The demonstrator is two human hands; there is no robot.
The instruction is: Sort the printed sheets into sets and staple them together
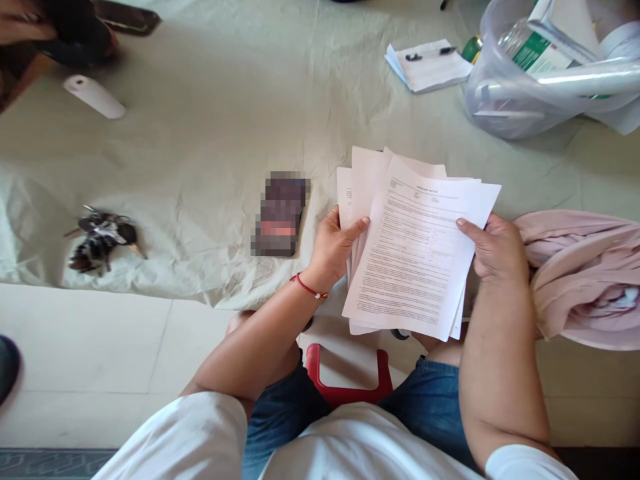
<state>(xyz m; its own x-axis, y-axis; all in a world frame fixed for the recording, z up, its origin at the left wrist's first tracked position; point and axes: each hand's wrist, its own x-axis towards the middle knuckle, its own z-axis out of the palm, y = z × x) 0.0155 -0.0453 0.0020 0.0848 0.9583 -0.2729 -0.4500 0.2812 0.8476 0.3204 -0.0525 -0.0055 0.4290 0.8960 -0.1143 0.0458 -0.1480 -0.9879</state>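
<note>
Fanned printed sheets [415, 260], white, dense text; left hand [333, 247] and right hand [495, 250] fingers clamped on edges. Clear plastic bag [493, 100] holds boxes, tube.

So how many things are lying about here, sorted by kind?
Paper stacks: 2, the printed sheets held by left hand and right hand, and the clipped papers
Paper roll: 1
Bunch of keys: 1
Plastic bag: 1
Pink cloth: 1
Total: 6

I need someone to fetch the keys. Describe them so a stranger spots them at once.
Start at the pale sheet spread over the floor. Near its left edge, left of the dark phone, lies the bunch of keys: a dark, tangled metal cluster, unlike the white paper roll farther up.
</note>
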